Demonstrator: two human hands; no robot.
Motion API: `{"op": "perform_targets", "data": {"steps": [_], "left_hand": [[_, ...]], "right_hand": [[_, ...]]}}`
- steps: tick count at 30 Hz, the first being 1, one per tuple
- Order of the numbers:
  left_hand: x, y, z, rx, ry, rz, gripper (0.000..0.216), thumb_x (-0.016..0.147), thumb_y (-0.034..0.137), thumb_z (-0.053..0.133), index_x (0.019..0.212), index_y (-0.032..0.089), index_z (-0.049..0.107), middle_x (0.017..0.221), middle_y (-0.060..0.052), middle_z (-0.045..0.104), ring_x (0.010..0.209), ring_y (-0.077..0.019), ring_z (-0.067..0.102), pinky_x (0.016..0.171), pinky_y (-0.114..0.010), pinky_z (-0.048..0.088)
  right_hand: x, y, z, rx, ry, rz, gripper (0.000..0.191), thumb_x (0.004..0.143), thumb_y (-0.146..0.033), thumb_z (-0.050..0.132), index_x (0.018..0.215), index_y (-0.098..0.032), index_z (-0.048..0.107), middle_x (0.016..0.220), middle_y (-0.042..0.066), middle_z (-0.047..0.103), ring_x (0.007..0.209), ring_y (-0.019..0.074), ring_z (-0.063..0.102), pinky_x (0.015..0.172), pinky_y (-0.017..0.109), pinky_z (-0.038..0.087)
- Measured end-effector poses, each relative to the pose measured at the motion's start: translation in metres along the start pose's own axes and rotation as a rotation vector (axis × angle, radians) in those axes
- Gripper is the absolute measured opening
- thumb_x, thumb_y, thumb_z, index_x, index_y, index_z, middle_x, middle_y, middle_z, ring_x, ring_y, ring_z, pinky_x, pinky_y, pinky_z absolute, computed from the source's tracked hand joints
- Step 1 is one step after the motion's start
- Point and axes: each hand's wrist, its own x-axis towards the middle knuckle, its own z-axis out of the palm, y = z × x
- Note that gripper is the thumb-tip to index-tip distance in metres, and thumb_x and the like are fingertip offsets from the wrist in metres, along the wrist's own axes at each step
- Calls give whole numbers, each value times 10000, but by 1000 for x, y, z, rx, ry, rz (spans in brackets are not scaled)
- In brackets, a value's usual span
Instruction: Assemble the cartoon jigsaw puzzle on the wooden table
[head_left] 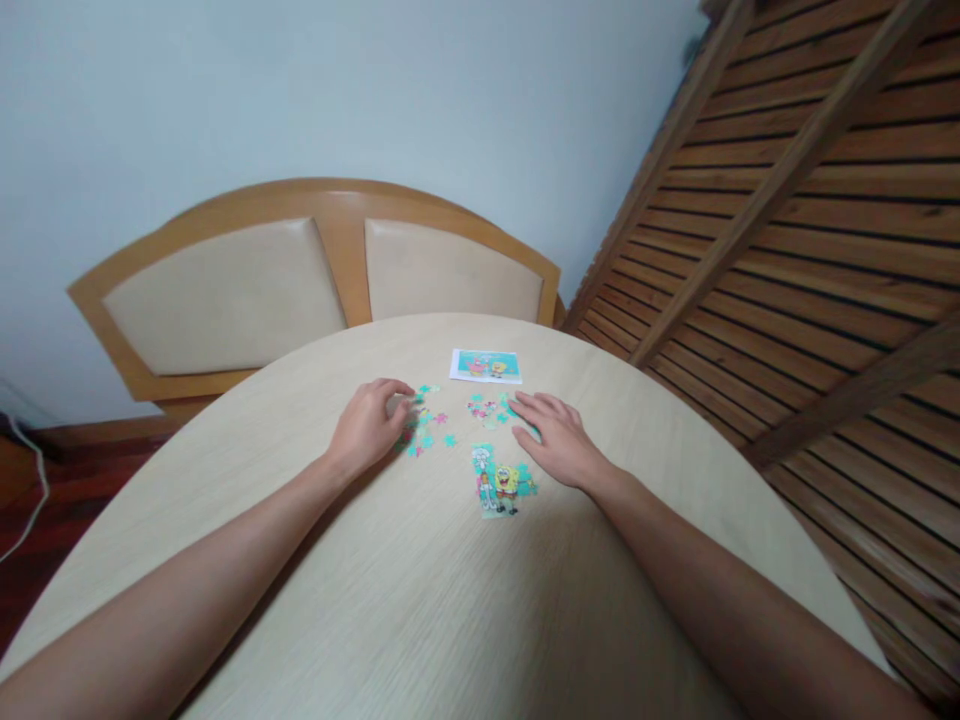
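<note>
My left hand (373, 424) rests at the left of a scatter of loose jigsaw pieces (428, 441), fingers apart and curved toward them. Across from it, my right hand (553, 432) lies with fingers spread, its fingertips at the edge of a second small cluster of pieces (486, 408). Some pieces are partly hidden by the fingers of both hands. Nearer to me lies a joined section of the puzzle (504, 482), with a yellow square cartoon figure and a pale blue-green one on a teal ground. Behind the pieces is a printed picture card (486, 367) with cartoon figures.
Everything lies on a round pale wooden table (420, 600). A wooden bench back with cream padded panels (225, 295) stands beyond its far edge. To the right leans a slatted wooden panel (810, 250). A white cable (37, 480) hangs at the far left.
</note>
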Motion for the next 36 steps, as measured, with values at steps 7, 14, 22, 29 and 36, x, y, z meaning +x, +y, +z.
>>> {"op": "perform_targets", "data": {"steps": [7, 14, 22, 29, 36], "left_hand": [[3, -15, 3, -3, -76, 24, 304, 903, 305, 478, 1057, 165, 698, 1116, -110, 718, 1084, -296, 625, 997, -456, 470], [11, -23, -2, -240, -220, -146, 305, 865, 363, 561, 1030, 149, 702, 964, -95, 751, 824, -219, 684, 782, -348, 534], [14, -24, -12, -378, -393, -63, 382, 839, 465, 609, 1046, 159, 707, 1029, -94, 753, 904, -221, 686, 806, -331, 541], [15, -22, -11, -277, -359, -62, 365, 855, 437, 568, 1051, 160, 703, 948, -73, 752, 832, -208, 677, 770, -316, 517], [17, -29, -11, -75, -333, -172, 323, 835, 372, 572, 1044, 184, 731, 926, -65, 755, 790, -205, 672, 702, -298, 478]], "right_hand": [[0, -2, 1, -60, 49, 152, 423, 980, -400, 480, 1334, -224, 631, 1435, 74, 595, 1337, 316, 468, 1104, 522, 358], [-1, 0, 5, -106, 102, 215, 465, 961, -435, 517, 1342, -180, 600, 1431, 129, 575, 1322, 339, 476, 1084, 522, 375], [0, 0, 5, -24, 84, 141, 389, 971, -383, 497, 1289, -205, 631, 1422, 80, 598, 1346, 329, 449, 1114, 537, 339], [0, 1, 5, 12, 35, 69, 379, 992, -348, 447, 1294, -235, 646, 1439, 33, 596, 1388, 318, 402, 1133, 541, 320], [0, -1, 6, -42, 55, 133, 433, 971, -379, 474, 1356, -236, 609, 1463, 59, 572, 1381, 319, 416, 1132, 536, 324]]}}
